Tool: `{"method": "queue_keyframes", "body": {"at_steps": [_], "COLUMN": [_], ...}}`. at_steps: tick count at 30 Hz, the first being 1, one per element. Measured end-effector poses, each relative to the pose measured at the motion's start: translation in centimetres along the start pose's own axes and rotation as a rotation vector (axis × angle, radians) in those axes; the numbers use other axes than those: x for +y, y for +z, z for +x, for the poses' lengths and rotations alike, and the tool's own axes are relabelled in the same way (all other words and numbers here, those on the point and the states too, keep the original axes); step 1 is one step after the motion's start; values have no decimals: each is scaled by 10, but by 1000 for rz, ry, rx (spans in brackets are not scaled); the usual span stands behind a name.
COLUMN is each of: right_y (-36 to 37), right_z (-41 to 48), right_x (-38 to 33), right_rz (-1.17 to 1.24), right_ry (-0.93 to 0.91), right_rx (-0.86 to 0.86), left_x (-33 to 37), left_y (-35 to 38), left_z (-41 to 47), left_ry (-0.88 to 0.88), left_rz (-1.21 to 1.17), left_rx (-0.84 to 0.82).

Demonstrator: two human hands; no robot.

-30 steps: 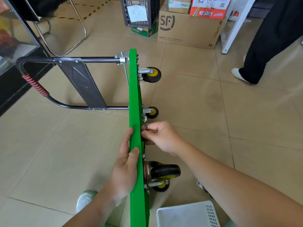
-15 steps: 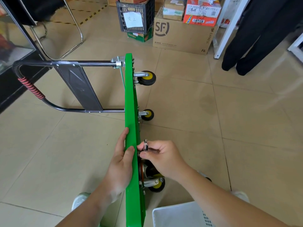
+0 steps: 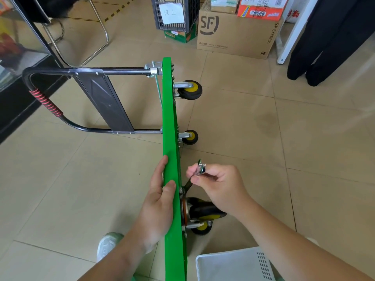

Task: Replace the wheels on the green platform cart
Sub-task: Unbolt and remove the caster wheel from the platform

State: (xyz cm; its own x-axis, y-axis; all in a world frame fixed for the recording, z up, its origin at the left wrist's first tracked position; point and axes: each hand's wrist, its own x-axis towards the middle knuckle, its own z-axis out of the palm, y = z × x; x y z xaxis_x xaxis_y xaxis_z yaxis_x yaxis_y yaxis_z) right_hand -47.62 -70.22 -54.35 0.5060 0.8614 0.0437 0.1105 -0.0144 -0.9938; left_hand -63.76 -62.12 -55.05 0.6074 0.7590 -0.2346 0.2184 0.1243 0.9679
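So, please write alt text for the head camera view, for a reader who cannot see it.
A person's left hand grips the upper edge of a green platform cart standing on its side on a beige tiled floor. The right hand pinches a small metal tool beside the underside, near a black and yellow caster wheel.

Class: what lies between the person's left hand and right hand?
In the head view, the green platform, tipped on edge, stands between them: the left hand grips it; the right hand pinches a small tool.

Bright, even light; soft shadows beyond my right hand [image 3: 219,187], slight blur where it pinches, floor tiles [image 3: 233,122] bowing far from it.
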Motion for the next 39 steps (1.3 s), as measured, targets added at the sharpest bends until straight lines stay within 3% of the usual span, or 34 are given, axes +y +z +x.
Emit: {"method": "queue_keyframes", "body": {"at_steps": [4, 18, 30, 39], "right_y": [-11, 18, 14, 15], "right_z": [25, 93, 41, -16], "right_x": [-7, 43, 7, 1], "right_rz": [122, 69, 54, 132], "right_ry": [-34, 496, 237, 170], "right_rx": [48, -159, -152, -62], "left_x": [-1, 0, 5, 3], "left_y": [0, 1, 3, 4], "left_z": [1, 1, 0, 0], "left_ry": [-1, -6, 29, 11], "left_rz": [-1, -36, 6, -25], "left_rx": [-5, 3, 20, 24]}}
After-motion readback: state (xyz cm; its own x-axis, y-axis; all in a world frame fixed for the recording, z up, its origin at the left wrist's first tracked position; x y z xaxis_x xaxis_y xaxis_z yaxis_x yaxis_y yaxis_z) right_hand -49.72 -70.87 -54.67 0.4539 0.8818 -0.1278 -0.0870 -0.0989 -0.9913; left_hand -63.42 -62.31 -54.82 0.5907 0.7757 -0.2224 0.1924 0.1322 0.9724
